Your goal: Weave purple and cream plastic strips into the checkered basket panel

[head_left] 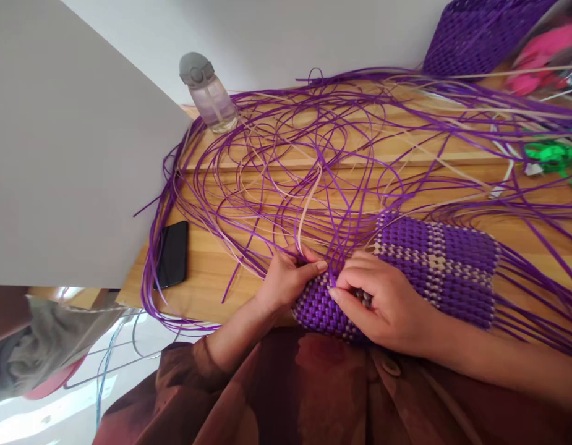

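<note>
A purple woven piece (320, 306) lies at the table's front edge, close to my body, with long loose strips fanning out from its far side. At its upper left edge is my left hand (283, 278), closed with the thumb pressed on the weave and the fingers partly hidden behind it. Just to the right, my right hand (385, 300) pinches a purple strip (332, 272) between thumb and forefinger. A beige strip (305, 213) rises in a curve near my left fingers. Beyond my right hand, a purple woven panel (466, 259) with beige lines lies flat.
Tangled purple and beige strips spread over the wooden table (209, 247). A water bottle (211, 99) stands at the back left, and a black phone (172, 254) lies below it. A purple woven basket (480, 40), a pink bundle (548, 55) and green strips (550, 151) are at right.
</note>
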{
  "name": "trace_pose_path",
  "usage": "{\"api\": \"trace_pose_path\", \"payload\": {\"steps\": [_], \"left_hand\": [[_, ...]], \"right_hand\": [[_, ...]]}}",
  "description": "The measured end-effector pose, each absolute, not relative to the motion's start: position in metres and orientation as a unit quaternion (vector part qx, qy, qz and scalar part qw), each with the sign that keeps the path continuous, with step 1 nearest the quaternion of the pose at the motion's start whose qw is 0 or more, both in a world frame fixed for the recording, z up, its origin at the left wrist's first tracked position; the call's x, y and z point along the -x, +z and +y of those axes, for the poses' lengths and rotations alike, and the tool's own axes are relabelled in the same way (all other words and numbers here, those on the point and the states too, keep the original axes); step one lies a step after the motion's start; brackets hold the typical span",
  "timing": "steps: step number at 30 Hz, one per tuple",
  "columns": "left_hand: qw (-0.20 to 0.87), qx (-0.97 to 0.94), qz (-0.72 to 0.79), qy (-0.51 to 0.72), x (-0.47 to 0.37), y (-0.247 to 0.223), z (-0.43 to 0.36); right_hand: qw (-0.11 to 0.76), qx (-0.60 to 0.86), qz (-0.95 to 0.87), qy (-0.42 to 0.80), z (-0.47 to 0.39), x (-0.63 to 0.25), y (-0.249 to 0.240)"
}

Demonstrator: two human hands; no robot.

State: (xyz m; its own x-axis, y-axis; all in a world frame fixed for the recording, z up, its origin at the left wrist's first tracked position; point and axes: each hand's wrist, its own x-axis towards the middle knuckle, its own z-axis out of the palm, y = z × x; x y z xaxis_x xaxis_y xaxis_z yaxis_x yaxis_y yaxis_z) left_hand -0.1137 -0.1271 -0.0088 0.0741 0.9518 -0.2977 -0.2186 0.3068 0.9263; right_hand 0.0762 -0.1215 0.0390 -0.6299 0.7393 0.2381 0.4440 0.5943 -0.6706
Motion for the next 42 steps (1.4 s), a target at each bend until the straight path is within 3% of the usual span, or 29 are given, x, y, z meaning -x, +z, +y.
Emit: {"api": "trace_pose_path", "payload": {"steps": [3, 9, 15, 20, 25, 32, 36, 38, 42], "left_hand": [[0.618, -0.382, 0.509, 0.462, 0.115, -0.01, -0.127], [0.615, -0.4, 0.518, 0.439, 0.113, -0.006, -0.125], [0.564, -0.408, 0.545, 0.468, 0.108, -0.003, -0.129], [0.623, -0.415, 0.513, 0.42, 0.118, -0.004, -0.125], [0.724, -0.366, 0.462, 0.358, 0.12, -0.004, -0.122], [0.616, -0.421, 0.523, 0.413, 0.11, -0.012, -0.126], [0.624, -0.432, 0.513, 0.401, 0.113, -0.012, -0.125], [0.651, -0.407, 0.502, 0.398, 0.114, -0.011, -0.124], [0.682, -0.364, 0.498, 0.394, 0.112, -0.006, -0.124]], "right_hand": [[0.204, 0.37, -0.831, 0.362, -0.131, -0.084, 0.047], [0.274, 0.344, -0.814, 0.379, -0.134, -0.086, 0.044], [0.153, 0.43, -0.689, 0.562, -0.135, -0.077, 0.046], [0.127, 0.438, -0.574, 0.681, -0.137, -0.077, 0.044], [0.148, 0.447, -0.571, 0.672, -0.136, -0.08, 0.043], [0.05, 0.471, -0.49, 0.731, -0.132, -0.066, 0.04], [-0.007, 0.447, -0.491, 0.748, -0.121, -0.071, 0.04], [0.01, 0.451, -0.519, 0.726, -0.109, -0.078, 0.042], [0.127, 0.487, -0.612, 0.61, -0.084, -0.085, 0.041]]}}
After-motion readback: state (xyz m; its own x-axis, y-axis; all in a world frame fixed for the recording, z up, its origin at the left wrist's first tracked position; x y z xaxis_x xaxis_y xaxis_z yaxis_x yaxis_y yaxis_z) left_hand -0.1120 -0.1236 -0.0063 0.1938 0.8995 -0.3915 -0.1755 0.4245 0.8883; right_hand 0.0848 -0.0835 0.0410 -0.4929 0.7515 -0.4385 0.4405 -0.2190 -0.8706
